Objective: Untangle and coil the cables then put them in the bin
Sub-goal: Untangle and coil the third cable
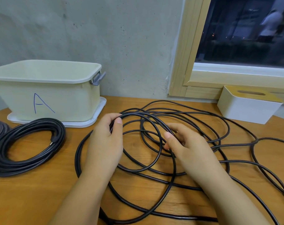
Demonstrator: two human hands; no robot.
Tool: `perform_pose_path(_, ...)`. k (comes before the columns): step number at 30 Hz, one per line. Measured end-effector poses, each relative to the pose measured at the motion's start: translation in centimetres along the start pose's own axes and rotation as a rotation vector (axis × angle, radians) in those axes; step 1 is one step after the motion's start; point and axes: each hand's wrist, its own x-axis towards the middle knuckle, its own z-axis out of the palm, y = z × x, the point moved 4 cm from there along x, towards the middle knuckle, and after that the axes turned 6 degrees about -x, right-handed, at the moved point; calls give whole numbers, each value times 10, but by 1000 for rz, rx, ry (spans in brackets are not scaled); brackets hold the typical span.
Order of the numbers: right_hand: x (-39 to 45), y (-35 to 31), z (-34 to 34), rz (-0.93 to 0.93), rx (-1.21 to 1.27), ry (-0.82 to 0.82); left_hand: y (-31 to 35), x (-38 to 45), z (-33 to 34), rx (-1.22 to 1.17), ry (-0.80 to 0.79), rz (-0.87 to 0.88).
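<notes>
Two hands on the bench, left hand fingers pinching gathered loops of loose black cable, right hand gripping a strand, coiled cable at nine o'clock, bin marked "A" at ten o'clock.

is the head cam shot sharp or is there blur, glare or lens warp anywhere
Head view: the right hand is motion-blurred at its fingers, while the left hand gripping the loose cable is sharper. Wide-angle warp bends the window frame and table edge. Lighting is soft and even; the window pane is dark with faint reflections. The bin shows no glare.
</notes>
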Motion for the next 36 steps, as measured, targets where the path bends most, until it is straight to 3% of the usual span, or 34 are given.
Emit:
perform_pose_path(7, 1, 1, -10, -86, -122, 120, 5, -6, 11, 247, -255, 208)
perform_pose_path(12, 0, -2, -6, -96, 39, 49, 6, -5, 9, 115, -190, 197)
perform_pose_path(23, 0, 5, -24, -25, 180, 351, 4, -2, 5, 162, -188, 220)
perform_pose_path(30, 0, -3, -12, -21, 36, 47, 5, -2, -3, 119, -8, 182)
perform_pose_path(34, -4, -11, 5, 4, 151, -219, 6, -3, -6, 89, 54, 164)
perform_pose_path(36, -4, -13, 12, -17, 209, -272, 6, -3, -7, 60, 75, 143)
